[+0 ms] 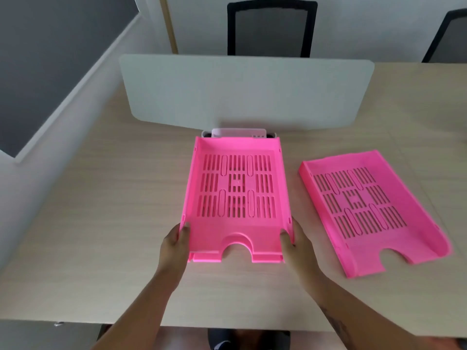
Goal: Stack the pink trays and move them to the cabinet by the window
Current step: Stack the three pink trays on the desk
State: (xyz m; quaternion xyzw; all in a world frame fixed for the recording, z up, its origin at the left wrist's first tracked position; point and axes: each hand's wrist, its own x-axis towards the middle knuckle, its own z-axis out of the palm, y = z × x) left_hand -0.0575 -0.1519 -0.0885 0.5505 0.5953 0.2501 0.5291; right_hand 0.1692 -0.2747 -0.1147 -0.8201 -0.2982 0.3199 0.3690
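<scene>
A pink slotted tray [236,188] lies in the middle of the wooden desk [101,223], and a second pink edge shows just beneath its front, so it sits on another tray. My left hand [174,245] grips its front left wall. My right hand [294,242] grips its front right wall. A separate pink tray [371,210] lies flat on the desk to the right, turned slightly, with neither hand on it.
A white divider panel [245,92] stands across the desk behind the trays, with a small white cover [238,133] at its foot. Two black mesh chairs [271,29] stand beyond it. A grey wall panel [50,59] is at the left.
</scene>
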